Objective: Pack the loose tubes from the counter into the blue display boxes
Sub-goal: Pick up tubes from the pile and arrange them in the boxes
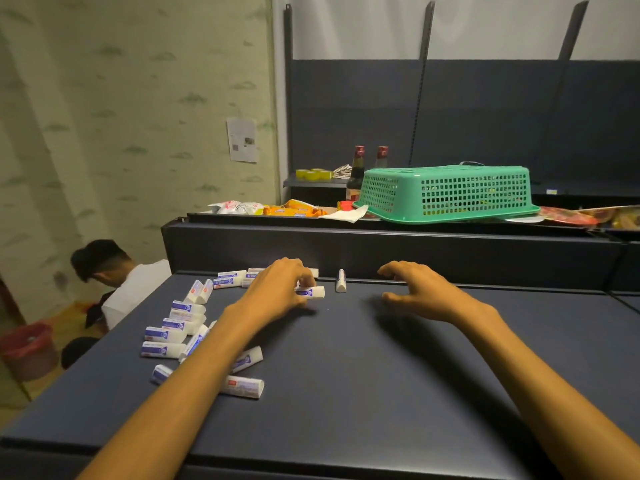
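One tube (310, 292) is pinched by the left hand (282, 284). The right hand (417, 287) is held spread at 3 o'clock, gripping nothing. About sixteen loose tubes (162, 350) are counted on the counter (346, 393).

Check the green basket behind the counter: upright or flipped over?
Flipped over. The green basket rests rim down on the back ledge, its wider rim at the bottom and its closed base facing up.

Two bare arms reach over a dark blue tabletop (346, 375). The left hand (280, 282) pinches a white tube (311, 292); the right hand (415, 289) hovers, fingers spread. More loose tubes (173, 336) lie scattered at left. An upturned green basket (446, 194) sits behind.
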Demonstrator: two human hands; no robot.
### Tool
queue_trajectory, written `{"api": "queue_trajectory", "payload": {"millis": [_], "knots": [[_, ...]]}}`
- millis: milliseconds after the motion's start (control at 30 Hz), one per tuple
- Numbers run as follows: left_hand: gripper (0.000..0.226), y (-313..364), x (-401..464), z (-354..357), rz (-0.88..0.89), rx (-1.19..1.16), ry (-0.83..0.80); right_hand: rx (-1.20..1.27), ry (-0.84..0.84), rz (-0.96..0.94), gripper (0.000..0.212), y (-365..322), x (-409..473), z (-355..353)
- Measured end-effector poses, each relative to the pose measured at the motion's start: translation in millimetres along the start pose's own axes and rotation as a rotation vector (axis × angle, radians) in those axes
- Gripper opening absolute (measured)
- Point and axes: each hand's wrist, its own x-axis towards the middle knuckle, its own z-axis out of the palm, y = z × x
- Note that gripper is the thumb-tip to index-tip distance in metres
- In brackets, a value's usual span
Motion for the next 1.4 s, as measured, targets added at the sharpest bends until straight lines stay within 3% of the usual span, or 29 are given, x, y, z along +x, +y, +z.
{"api": "queue_trajectory", "payload": {"millis": [300, 467, 833, 1133, 1400], "knots": [[0.039, -7.1, 1.7, -6.3, -0.022, -0.307, 0.049, -0.026, -0.015, -0.008, 0.052, -2.7, 16.0, -1.2], [0.03, -15.1, -0.9, -12.3, -0.022, -0.467, 0.064, -0.043, -0.056, -0.014, 0.047, -14.0, 37.0, 8.4], [0.028, -33.4, -1.3, -14.6, 0.058, -0.359, 0.132, -0.143, -0.123, -0.037, 0.052, -27.8, 83.9, 40.3], [0.023, -39.5, -0.4, -8.8, 0.128, -0.344, 0.234, -0.064, -0.076, -0.097, 0.019, -15.6, 81.2, 40.9], [0.023, -37.7, -5.5, -10.2, 0.147, -0.335, 0.248, 0.053, -0.124, -0.071, 0.024, -15.8, 68.7, 39.3]]}}
